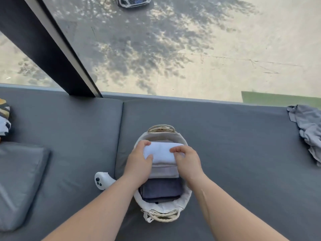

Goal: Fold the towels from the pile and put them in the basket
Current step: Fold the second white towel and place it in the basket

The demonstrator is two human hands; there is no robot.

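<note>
A white fabric basket (186, 197) with rope handles stands on the grey cushion in front of me. Inside it lie a folded dark blue-grey towel (162, 188) at the near end and a folded light grey towel (164, 171) behind it. A folded white towel (160, 152) sits at the far end of the basket. My left hand (139, 164) grips its left end and my right hand (188, 162) grips its right end. A pile of crumpled grey towels (307, 129) lies at the far right of the cushion.
A white game controller (101, 180) lies just left of the basket. A grey pillow (19, 181) rests at the left, with a patterned item (4, 117) behind it. A window with a dark frame post (52, 49) runs along the cushion's far edge.
</note>
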